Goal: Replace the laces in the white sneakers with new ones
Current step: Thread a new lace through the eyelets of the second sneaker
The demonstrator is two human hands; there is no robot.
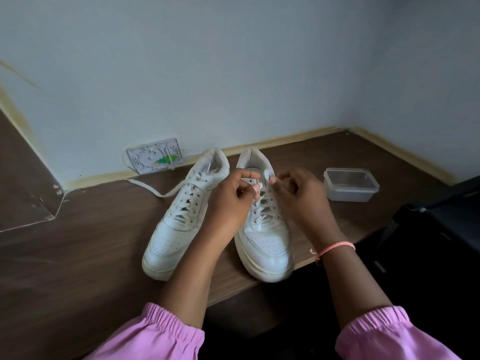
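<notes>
Two white sneakers stand side by side on the brown table, toes toward me. The left sneaker (179,216) is laced, and one white lace end (155,189) trails from it to the left across the table. Both my hands work over the top eyelets of the right sneaker (267,245). My left hand (233,196) pinches a white lace between thumb and fingers. My right hand (298,196) pinches the lace at the other side of the tongue. The hands hide the upper lacing of this shoe.
A clear plastic container (350,184) stands to the right of the shoes. A white wall plate with a green mark (155,158) leans against the wall behind. The table edge (306,261) runs just under the right shoe's toe. A dark object (441,211) sits at right.
</notes>
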